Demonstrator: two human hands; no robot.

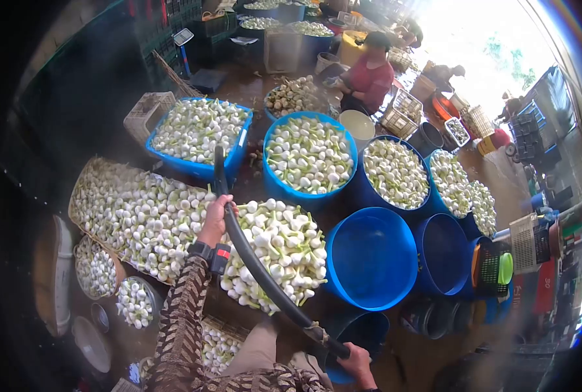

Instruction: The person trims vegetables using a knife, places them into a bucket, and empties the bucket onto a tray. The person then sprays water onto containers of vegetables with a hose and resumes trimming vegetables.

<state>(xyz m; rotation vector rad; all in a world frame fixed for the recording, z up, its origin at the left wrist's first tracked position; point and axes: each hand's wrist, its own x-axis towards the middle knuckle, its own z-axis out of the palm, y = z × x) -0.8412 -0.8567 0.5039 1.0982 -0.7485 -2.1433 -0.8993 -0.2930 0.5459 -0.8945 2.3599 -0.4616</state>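
A thick black hose runs diagonally in front of me, a tie wrapped around its lower part. My left hand is closed around its upper part, over heaped white bulbs with short green stems that look like fresh garlic. The hose's upper end overlaps the near edge of a square blue tub full of the same bulbs; no water can be made out. Lower right, my right hand grips the hose's other part, above a dark blue bucket.
Round blue tubs of bulbs stand ahead. Nearer right are bare-bottomed blue tubs. A long basket of bulbs lies left. A person in a red top sits beyond the tubs, among crates.
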